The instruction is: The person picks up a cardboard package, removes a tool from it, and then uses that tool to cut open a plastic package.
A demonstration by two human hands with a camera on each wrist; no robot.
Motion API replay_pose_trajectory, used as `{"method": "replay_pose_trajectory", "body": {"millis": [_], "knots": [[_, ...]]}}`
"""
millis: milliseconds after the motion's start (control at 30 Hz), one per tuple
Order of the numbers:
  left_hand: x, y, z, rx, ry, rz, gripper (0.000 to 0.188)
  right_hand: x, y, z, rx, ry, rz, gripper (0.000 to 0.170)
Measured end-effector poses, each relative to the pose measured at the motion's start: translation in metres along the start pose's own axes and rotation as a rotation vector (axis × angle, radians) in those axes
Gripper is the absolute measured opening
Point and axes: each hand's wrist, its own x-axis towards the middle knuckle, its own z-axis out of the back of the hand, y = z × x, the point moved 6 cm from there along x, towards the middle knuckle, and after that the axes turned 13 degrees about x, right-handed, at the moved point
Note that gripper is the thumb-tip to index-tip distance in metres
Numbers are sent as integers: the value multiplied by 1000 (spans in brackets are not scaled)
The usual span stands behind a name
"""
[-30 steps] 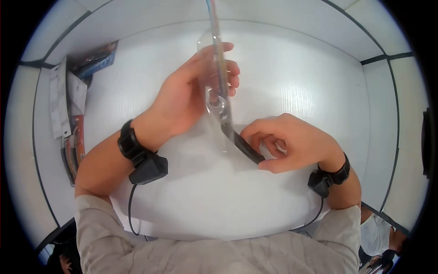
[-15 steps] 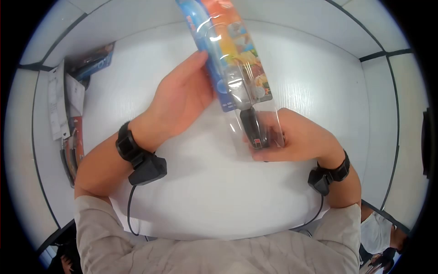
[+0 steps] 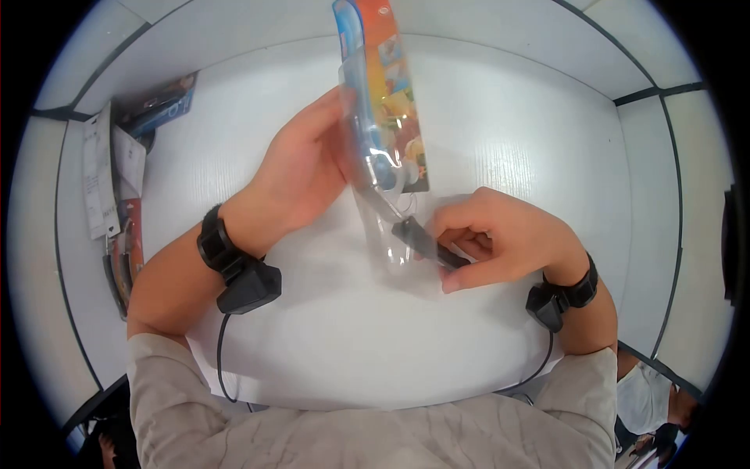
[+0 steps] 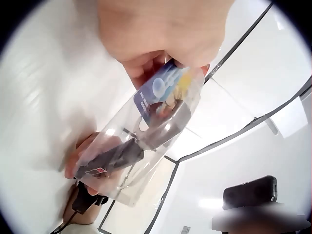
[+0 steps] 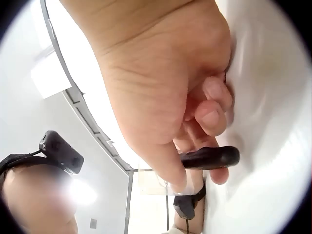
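A clear plastic package (image 3: pixel 388 254) with a blue, orange and yellow printed card (image 3: pixel 399 102) stands tilted between my hands. Inside shows a metal utensil with a black handle (image 4: pixel 110 160) bearing a small red mark; its exact kind is unclear. My left hand (image 3: pixel 301 168) holds the package by its left edge, some fingers hidden behind the card. At the lower end, my right hand (image 3: pixel 508 238) pinches the handle end between thumb and fingers. The right wrist view shows the dark handle tip (image 5: pixel 226 156) projecting past the thumb.
Along the left wall lie a blue-carded package (image 3: pixel 168 105), a white packet (image 3: pixel 99 172) and a dark-handled tool on red card (image 3: pixel 125 258). The white table (image 3: pixel 312 344) has walls on its left, right and far sides. Cables hang from both wrist cameras. Another person (image 3: pixel 644 402) shows at lower right.
The package swung from nearly edge-on to facing the head camera, then turned partly away again. My right hand shifted with the handle end; the left stayed near the package's left edge.
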Motion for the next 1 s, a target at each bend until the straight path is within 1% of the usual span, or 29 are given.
{"method": "replay_pose_trajectory", "body": {"millis": [33,133,167,300,400,500,600,700,800,900,1000], "knots": [[-1,-3,-6,6,-92,4,44,0,-1,0,28,-3,-3,31],[1,-1,-1,-27,-24,3,44,-2,-3,1,90,-13,-19,33],[-1,-3,-3,-6,-11,-23,43,-2,-3,1,92,-15,-30,34],[0,0,-1,6,-76,-18,41,-3,-3,2,91,4,-63,35],[-2,-3,-4,7,-81,-5,41,-3,-1,1,104,-11,-64,34],[-3,-5,-6,39,-30,2,41,-3,-5,0,104,-5,-46,33],[-4,-8,-9,164,18,-39,42,-3,-3,1,77,0,-27,31],[-6,-10,-13,199,14,-37,43,-3,-5,2,130,4,0,29],[-3,-6,-4,180,99,-73,46,-4,-4,4,166,-16,-4,27],[-4,-5,-8,158,53,-20,47,-3,-4,5,227,-29,-2,26],[-3,-4,-5,151,89,-44,48,-3,-5,7,235,-27,9,28]]}}
